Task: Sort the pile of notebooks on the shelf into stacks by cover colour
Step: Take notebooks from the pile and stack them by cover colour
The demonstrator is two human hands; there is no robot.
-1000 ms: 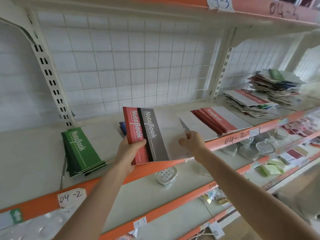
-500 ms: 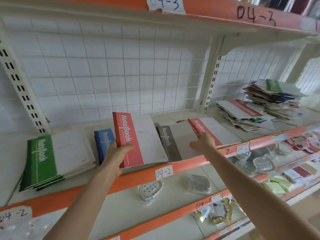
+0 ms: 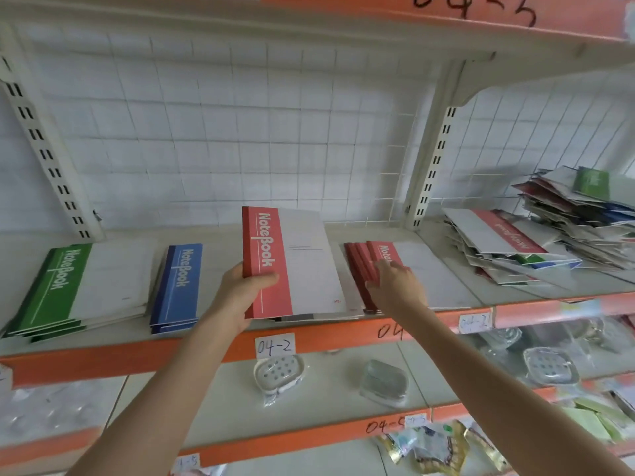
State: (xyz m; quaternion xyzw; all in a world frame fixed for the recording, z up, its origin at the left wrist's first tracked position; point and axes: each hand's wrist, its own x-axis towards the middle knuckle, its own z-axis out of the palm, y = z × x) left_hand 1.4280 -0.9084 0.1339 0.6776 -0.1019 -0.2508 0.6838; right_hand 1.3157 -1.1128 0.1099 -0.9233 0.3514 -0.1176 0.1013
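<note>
Gripping a red notebook [image 3: 266, 235], left fingers [image 3: 267, 279] curl; right fingers [image 3: 387, 266] lie straight on the shelf's [image 3: 220, 243] red stack [image 3: 357, 269]

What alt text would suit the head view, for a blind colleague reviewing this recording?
A person's left hand grips a red notebook over a shelf, while the right hand touches a stack of red notebooks just to its right. A green stack and a blue stack lie to the left; an unsorted pile sits at far right.

Bright, even light is washing the frame, edges are bowing, and the notebook pile [image 3: 549, 231] at 3 o'clock is blurring.
</note>
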